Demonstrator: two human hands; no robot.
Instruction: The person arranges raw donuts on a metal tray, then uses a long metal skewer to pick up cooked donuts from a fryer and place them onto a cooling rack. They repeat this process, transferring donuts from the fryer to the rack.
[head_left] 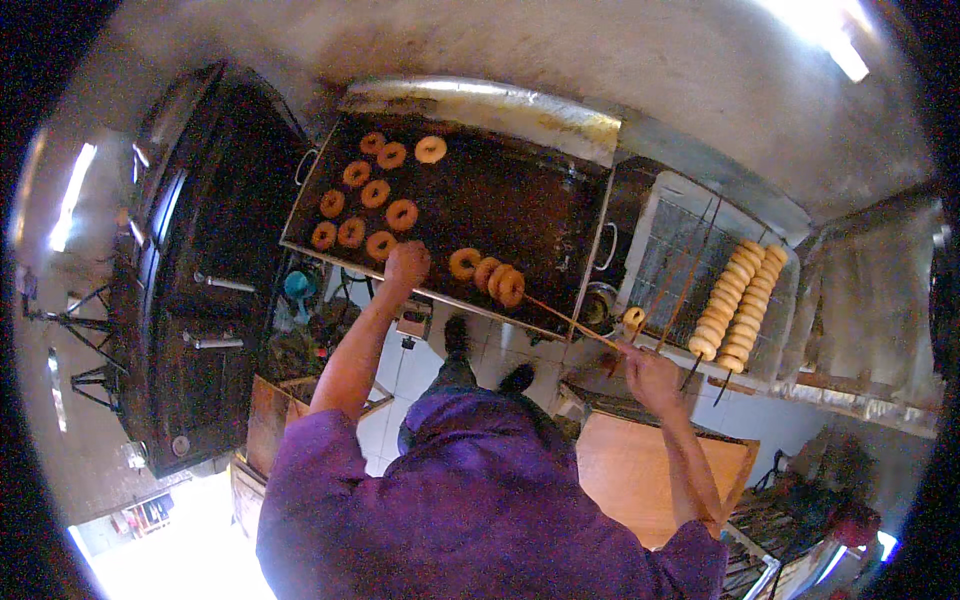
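Observation:
My right hand [655, 380] is closed around the near end of a long thin stick [572, 322]. Several browned ring doughnuts [508, 287] are threaded together on its far end, over the dark oil of a wide rectangular fryer [520, 200]. At the fryer's front edge is my left hand [407, 268], its fingers curled; what they hold, if anything, is hidden. Right beside those fingers lies a brown doughnut [380, 245]. More brown doughnuts [375, 193] are spread over the left part of the fryer, with one paler doughnut [431, 150] near the back.
To the right, a pale-rimmed tray with a wire rack [655, 225] carries two stick-loads of pale doughnuts [725, 300], loose sticks [680, 285] and a single doughnut [634, 318]. A dark cabinet [215, 280] stands left. A wooden board [625, 470] is near my right forearm.

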